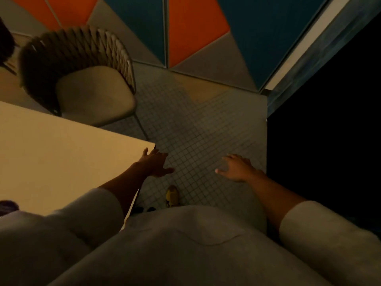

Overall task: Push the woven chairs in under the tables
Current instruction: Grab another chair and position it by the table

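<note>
The woven chair [82,83] stands at the counter's [51,162] far edge, near the far right corner. Its seat is almost wholly out in the open and not yet tucked under. Its curved back is turned a little off square to that edge, and one thin leg splays toward the corner. The left hand [155,165] hovers just beside that corner, fingers spread and holding nothing. The right hand [237,169] hangs over the tiled floor [195,124], equally loose and empty. Both are well apart from the chair.

A shove on one side of the back would likely swing the chair instead of sliding it straight. The high woven arms may strike the counter's edge, or a leg may snag in the tile joints and tip the chair. Reaching past the corner also risks a knock to the left hand.
</note>
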